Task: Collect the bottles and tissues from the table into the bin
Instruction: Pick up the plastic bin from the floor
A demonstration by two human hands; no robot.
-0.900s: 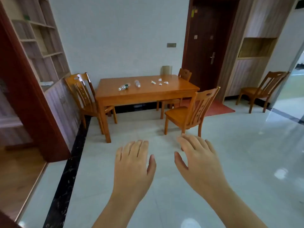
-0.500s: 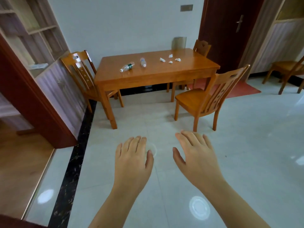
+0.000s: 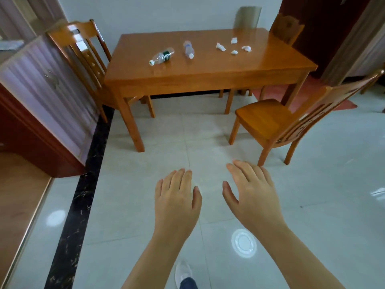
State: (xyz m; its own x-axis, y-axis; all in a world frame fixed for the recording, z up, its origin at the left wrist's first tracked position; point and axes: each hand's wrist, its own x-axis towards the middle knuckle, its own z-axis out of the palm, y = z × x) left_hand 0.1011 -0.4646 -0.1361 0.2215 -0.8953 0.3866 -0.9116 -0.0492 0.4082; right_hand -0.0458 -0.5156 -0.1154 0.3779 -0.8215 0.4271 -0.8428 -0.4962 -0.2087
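Hovering low in the frame, the left hand [image 3: 177, 202] and right hand [image 3: 252, 197] are spread flat, holding nothing. Bottles [image 3: 162, 57] and tissues [image 3: 233, 46] sit well apart up top on the table [image 3: 208, 69]; bottles lie upper left, so the left hand's probably nearer.

A: The surface [image 3: 208, 67] is varnished wood with a soft sheen; both bottles [image 3: 162, 56] are clear plastic.

B: The tissues [image 3: 220, 47] are crumpled white paper, and the floor [image 3: 145, 205] is glossy tile.
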